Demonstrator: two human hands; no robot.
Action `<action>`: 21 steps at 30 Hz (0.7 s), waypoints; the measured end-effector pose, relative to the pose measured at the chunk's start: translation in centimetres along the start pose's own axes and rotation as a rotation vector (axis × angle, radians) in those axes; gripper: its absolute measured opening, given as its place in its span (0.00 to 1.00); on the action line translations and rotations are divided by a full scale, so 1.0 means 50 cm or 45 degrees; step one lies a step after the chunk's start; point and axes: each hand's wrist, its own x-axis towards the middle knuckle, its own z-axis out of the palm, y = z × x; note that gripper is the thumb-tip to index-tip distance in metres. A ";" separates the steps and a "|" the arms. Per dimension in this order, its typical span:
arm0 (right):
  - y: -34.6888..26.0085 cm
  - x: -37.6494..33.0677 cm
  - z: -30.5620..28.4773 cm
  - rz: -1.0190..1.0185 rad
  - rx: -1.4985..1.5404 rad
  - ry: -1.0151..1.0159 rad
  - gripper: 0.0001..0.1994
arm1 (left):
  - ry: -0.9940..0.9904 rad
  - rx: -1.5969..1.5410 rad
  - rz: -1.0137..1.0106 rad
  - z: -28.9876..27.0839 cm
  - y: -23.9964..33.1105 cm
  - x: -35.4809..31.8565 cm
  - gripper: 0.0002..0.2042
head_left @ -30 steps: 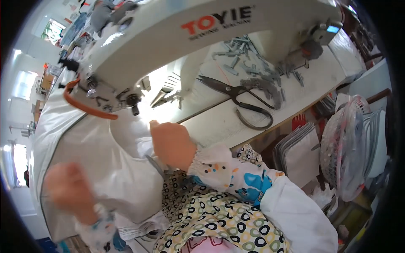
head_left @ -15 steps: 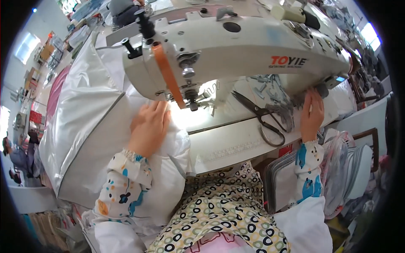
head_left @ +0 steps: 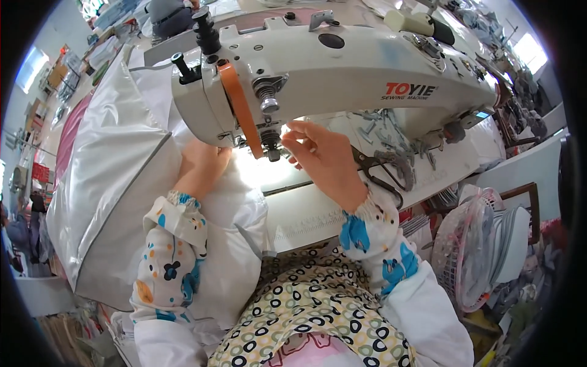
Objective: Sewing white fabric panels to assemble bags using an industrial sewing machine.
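White glossy fabric (head_left: 116, 177) with a grey piped seam spreads over the left of the table and under the sewing machine (head_left: 348, 70). My left hand (head_left: 203, 164) rests on this fabric beside the machine's head, whose casing hides most of its fingers. My right hand (head_left: 324, 162) is raised at the lit needle area, thumb and forefinger bent together close to the round tension knob (head_left: 270, 137). Whatever lies between those fingertips is too small to make out. Dark-handled scissors (head_left: 382, 180) lie behind my right wrist, partly covered by it.
Small grey strips (head_left: 379, 125) lie scattered under the machine's arm. A printed ruler scale (head_left: 312, 226) runs along the table's front edge. To the right stands a pink basket (head_left: 455, 263) with flat grey-edged pieces. Another person (head_left: 168, 17) is at the far upper left.
My right hand has left the machine's right end and come left to the needle area, passing in front of the scissors. My left hand has slid slightly farther under the machine's head.
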 end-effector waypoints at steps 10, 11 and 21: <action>0.018 0.047 0.014 -0.576 -0.507 0.106 0.06 | 0.147 -0.072 0.102 0.052 -0.046 0.031 0.07; 0.013 0.043 0.013 -0.516 -0.502 0.114 0.06 | 0.072 -0.162 0.060 0.034 -0.031 0.026 0.08; 0.010 0.029 0.026 -0.371 -0.541 0.174 0.06 | -0.061 -0.220 -0.117 0.008 -0.005 -0.003 0.09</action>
